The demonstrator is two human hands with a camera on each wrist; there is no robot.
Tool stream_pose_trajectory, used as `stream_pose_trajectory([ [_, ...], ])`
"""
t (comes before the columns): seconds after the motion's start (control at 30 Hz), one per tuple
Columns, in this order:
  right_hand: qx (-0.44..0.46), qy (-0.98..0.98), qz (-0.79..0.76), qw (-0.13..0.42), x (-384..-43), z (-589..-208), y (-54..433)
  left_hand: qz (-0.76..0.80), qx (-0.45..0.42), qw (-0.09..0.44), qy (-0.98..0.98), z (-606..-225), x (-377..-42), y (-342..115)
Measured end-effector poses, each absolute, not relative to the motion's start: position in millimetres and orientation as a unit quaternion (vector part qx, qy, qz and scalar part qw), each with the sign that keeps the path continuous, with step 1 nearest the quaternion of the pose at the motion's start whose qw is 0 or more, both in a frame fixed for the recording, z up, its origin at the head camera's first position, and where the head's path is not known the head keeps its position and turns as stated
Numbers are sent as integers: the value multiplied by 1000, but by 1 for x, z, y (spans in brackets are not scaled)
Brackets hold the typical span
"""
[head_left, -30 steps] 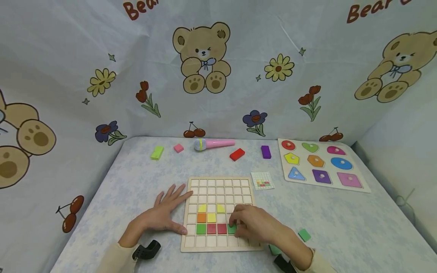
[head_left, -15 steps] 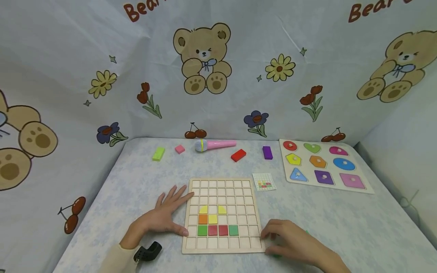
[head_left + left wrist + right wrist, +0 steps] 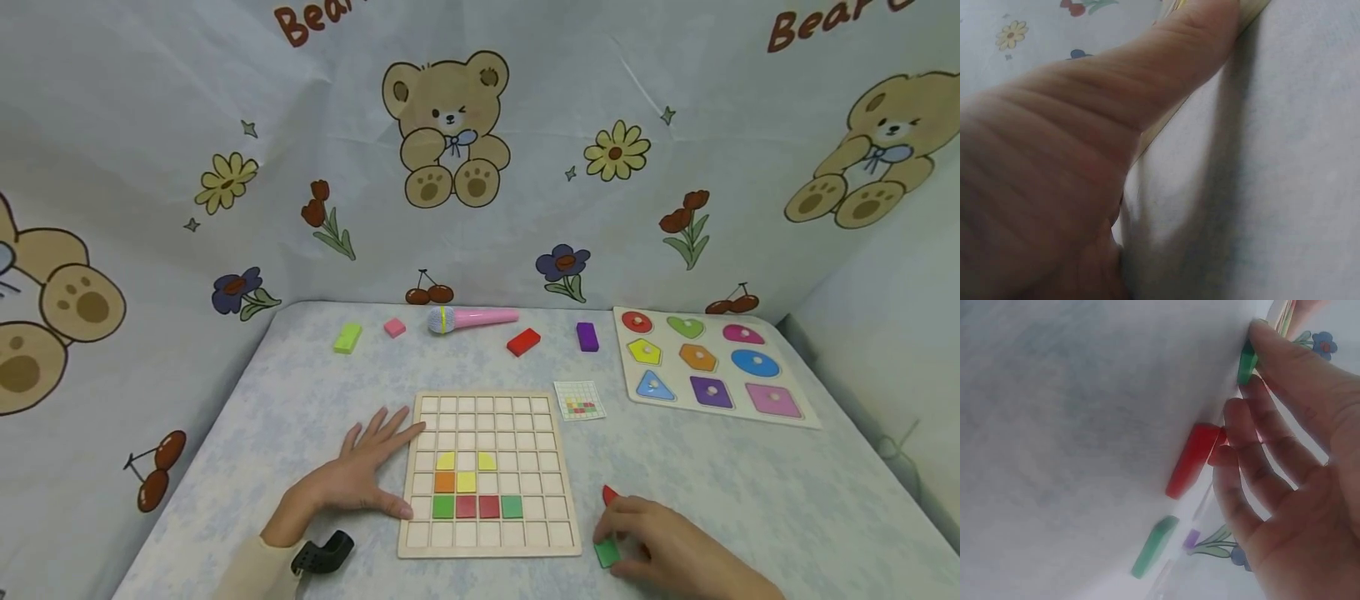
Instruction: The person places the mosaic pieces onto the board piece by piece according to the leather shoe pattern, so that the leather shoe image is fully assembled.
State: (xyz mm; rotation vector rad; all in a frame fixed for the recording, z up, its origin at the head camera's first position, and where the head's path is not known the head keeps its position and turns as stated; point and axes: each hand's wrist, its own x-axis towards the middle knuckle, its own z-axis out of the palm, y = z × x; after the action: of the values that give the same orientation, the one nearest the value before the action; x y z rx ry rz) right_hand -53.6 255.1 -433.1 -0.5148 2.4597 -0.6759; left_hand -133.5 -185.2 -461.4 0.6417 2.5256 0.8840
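Right hand (image 3: 671,542) pinches a green tile (image 3: 606,554) between thumb and finger.
Left hand (image 3: 358,477), fingers spread, apparently touches the grid board (image 3: 490,552).

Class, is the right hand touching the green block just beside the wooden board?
Touching. The right wrist view shows the right hand pinching the green block between thumb and fingertip.

On the desk (image 3: 705,467) lies a grid board (image 3: 517,423), with tiles (image 3: 466,505) in its cells. The left hand (image 3: 363,477) is at its left edge; to its right, the right hand (image 3: 660,537) has a loose tile (image 3: 609,554) between thumb and finger. Just beside the far right corner is a card (image 3: 580,401). The knob puzzle (image 3: 670,359) lies behind, farther right. Near the desk's back edge, a microphone (image 3: 472,318) has two blocks on each side.
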Motion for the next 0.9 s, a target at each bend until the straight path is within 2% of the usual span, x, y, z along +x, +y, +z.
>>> stream_pose_trajectory([
  [0.3, -222, 907, -252, 255, -56, -429, 253, 316, 229, 192, 900, -463, -135, -185],
  [0.57, -315, 909, -222, 160, -71, -413, 234, 321, 227, 192, 899, -465, -135, -186],
  [0.9, -378, 892, -216, 119, -86, -416, 194, 323, 230, 191, 898, -463, -133, -186],
])
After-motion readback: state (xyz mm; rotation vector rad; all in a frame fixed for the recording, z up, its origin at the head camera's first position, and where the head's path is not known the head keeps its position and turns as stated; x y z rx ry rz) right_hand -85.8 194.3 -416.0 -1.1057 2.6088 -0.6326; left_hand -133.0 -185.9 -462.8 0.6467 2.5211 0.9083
